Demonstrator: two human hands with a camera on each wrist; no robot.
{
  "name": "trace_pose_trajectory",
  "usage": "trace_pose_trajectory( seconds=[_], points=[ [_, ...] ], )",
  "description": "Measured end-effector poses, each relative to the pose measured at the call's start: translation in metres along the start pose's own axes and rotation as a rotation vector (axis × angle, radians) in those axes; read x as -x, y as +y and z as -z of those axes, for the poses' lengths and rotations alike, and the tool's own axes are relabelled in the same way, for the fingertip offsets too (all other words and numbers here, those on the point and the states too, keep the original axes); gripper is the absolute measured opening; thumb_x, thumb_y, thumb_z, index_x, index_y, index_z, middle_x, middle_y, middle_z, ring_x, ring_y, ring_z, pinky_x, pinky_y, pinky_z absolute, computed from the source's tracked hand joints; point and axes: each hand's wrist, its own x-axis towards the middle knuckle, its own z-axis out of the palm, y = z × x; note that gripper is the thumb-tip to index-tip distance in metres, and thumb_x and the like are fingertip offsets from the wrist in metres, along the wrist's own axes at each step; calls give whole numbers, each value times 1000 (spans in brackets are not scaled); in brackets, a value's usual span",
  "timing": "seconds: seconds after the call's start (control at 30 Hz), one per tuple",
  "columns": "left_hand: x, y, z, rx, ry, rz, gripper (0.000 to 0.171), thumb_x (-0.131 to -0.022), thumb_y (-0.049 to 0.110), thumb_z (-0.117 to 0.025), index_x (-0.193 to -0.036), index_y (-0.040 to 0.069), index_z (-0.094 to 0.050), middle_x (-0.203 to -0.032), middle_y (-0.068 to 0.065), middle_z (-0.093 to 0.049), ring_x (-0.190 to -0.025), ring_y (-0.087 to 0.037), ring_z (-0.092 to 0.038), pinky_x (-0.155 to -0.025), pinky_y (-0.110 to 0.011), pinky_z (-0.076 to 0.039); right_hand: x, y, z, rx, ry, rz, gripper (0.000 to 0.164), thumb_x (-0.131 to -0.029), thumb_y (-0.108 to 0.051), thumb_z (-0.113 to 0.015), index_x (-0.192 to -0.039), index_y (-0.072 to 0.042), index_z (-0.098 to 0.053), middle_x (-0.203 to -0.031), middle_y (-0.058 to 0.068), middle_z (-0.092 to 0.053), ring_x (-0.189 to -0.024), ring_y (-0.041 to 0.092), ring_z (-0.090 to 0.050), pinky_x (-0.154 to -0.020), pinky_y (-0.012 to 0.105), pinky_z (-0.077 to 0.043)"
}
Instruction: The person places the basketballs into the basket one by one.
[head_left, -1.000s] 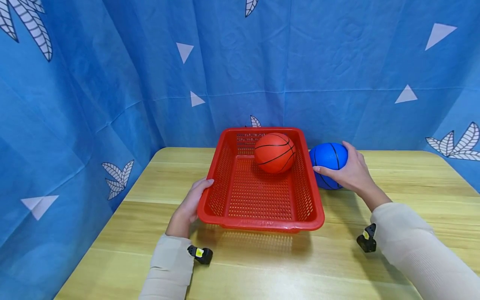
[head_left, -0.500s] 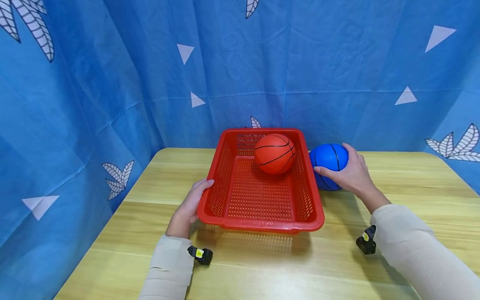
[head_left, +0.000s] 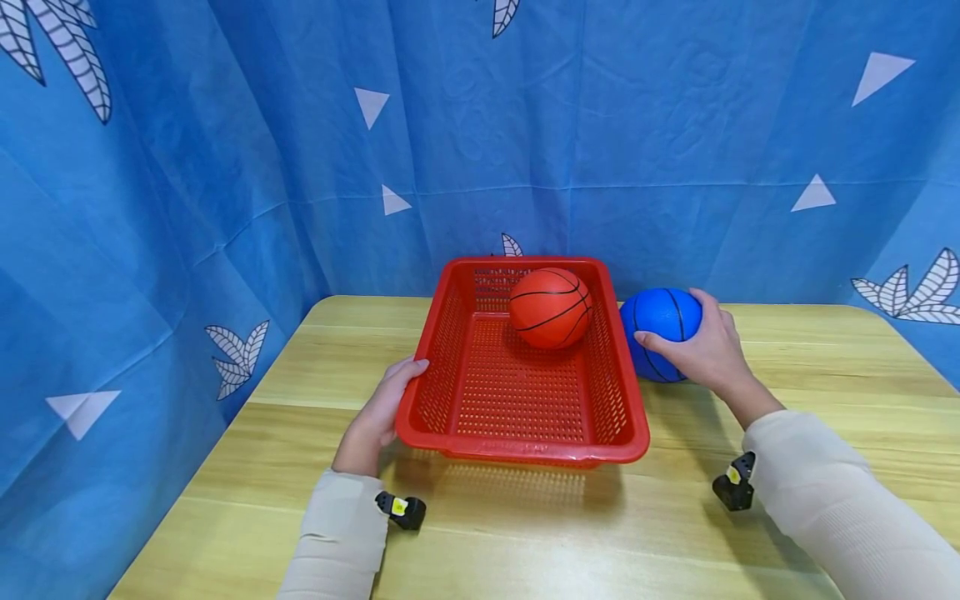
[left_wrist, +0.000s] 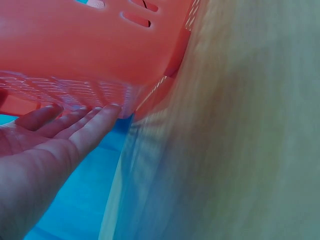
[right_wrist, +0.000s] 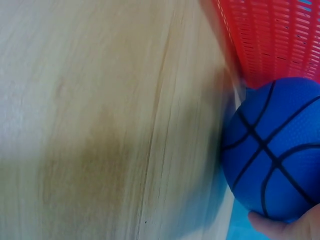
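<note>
A red plastic basket (head_left: 517, 446) with perforated walls stands on the table, and a red-orange toy basketball (head_left: 550, 308) lies inside it near the back right. My left hand (head_left: 381, 406) holds the basket's left rim, thumb on top; in the left wrist view its fingers (left_wrist: 95, 130) lie against the outer wall. Beside the basket's right wall is a blue toy basketball (head_left: 656, 321) with black lines. My right hand (head_left: 708, 346) grips this blue ball from the right, thumb in front and fingers behind. Only part of a finger or thumb (right_wrist: 285, 227) shows in the right wrist view.
The light wooden table (head_left: 495, 542) reaches back to a blue curtain (head_left: 480, 125) printed with white triangles and leaves. The curtain also hangs along the left side. Small black cameras are strapped to both sleeves.
My right hand and the blue basketball have shifted slightly to the right. The left hand, the basket and the red-orange ball hold their places.
</note>
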Motion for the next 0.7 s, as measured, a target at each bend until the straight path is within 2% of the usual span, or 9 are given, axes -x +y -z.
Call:
trace_pose_trajectory(
  seconds=[0.2,0.43,0.7],
  points=[
    [0,0,0,0,1,5,49,-100,28,-31,-142,3,-31,-131,-29,-40,-107,-32,-57,-84,-44,-54,0,-1,5,-15,25,-10,105,-79,-61,-61,-151,-10,-5,-142,32,-21,-120,53,-29,-84,71,-40],
    [1,0,1,-1,5,9,49,-100,28,-32,-142,3,-33,-130,-29,-42,-106,-34,-57,-83,-44,-55,3,-12,17,-78,87,-5,101,-79,-57,-63,-151,-13,-7,-142,30,-23,-122,52,-29,-85,73,-39],
    [1,1,1,-2,5,8,49,-100,28,-33,-140,2,-34,-128,-29,-43,-105,-33,-58,-83,-44,-54,6,-24,34,-152,136,-23,97,-80,-55,-62,-151,-18,-6,-149,25,-18,-129,52,-23,-88,74,-35]
  ],
)
